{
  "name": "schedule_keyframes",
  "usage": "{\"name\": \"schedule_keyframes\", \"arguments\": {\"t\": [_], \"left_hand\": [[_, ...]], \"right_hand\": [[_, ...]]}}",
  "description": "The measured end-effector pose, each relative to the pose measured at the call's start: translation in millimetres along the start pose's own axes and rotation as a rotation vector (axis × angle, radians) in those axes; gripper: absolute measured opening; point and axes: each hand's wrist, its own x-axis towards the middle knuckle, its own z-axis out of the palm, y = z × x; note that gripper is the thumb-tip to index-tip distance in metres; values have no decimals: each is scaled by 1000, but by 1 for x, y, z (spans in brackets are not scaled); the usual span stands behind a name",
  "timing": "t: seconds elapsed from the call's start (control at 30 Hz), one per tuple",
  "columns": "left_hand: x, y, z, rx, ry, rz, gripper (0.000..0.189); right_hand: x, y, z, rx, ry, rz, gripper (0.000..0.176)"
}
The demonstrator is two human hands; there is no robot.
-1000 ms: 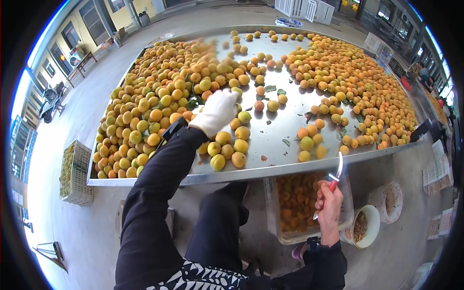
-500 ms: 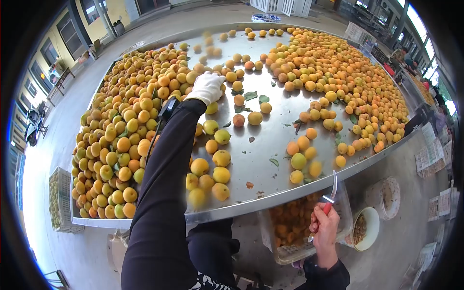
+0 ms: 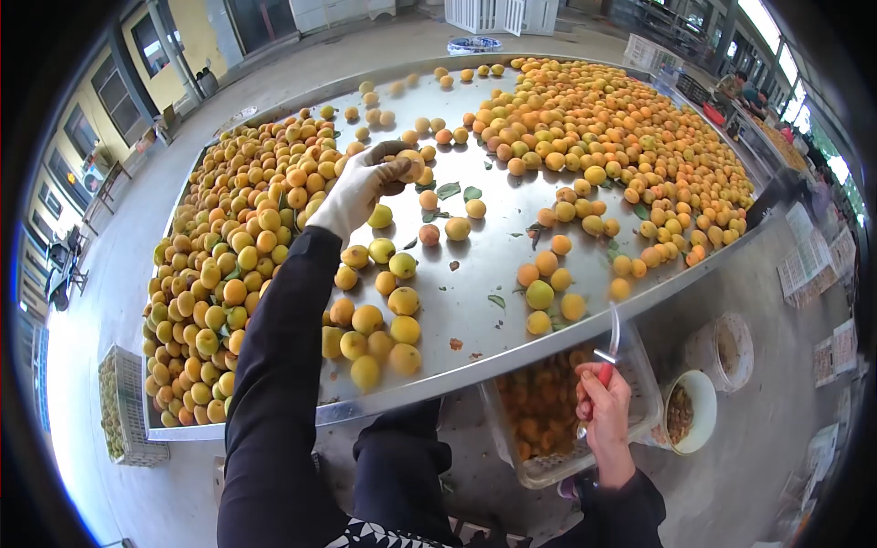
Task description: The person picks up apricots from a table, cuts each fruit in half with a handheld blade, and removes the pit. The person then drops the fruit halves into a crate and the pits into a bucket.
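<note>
My left hand (image 3: 358, 187), in a white glove, is stretched out over the steel table (image 3: 484, 265) and grips an apricot (image 3: 408, 164) at the edge of the big left-hand heap. My right hand (image 3: 604, 402), bare, stays low in front of the table edge and is closed on a red-handled knife (image 3: 608, 342) with its blade pointing up. Under that hand stands a clear plastic tub (image 3: 548, 416) with cut apricot pieces in it. A small cluster of apricots (image 3: 376, 329) lies near the table's front edge.
Apricots cover the table in a left heap (image 3: 233, 265) and a right heap (image 3: 621, 137), with scattered leaves between. A white bowl of pits (image 3: 690, 413) and another bucket (image 3: 728, 345) stand on the floor at right. A crate of fruit (image 3: 114, 411) sits left.
My left hand has reached farther across the table and closed on an apricot. The right hand with the knife has barely moved.
</note>
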Motion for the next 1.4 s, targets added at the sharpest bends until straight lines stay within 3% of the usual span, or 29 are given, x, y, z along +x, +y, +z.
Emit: {"name": "schedule_keyframes", "arguments": {"t": [0.17,0.27,0.3,0.53,0.67,0.73,0.87,0.97,1.17,1.3,1.4], "left_hand": [[-101,66,84,-367,-282,-12,43],[-137,69,122,-330,-410,8,51],[-150,72,139,-359,-417,18,66],[-217,67,208,-734,-550,-104,59],[-260,69,229,-593,-493,-139,61],[-279,68,235,-551,-550,-45,59],[-313,71,238,-517,-525,-90,57],[-340,72,235,-671,-496,-272,57],[-383,89,222,-624,-502,-276,64],[-405,104,216,-528,-429,-207,75],[-416,108,214,-472,-328,-153,79]], "right_hand": [[-11,-15,9,41,-78,-188,18],[-36,-38,25,41,-83,-282,21],[-44,-45,27,59,-128,-317,21],[-95,-65,20,208,-195,-373,26],[-130,-67,8,236,-198,-346,29],[-153,-65,1,206,-169,-364,30],[-201,-50,-19,52,-124,-375,31],[-235,-31,-34,-103,-94,-346,32],[-273,12,-49,-234,-36,-392,28],[-288,16,-45,-330,-51,-458,23],[-297,5,-28,-445,-101,-657,27]]}}
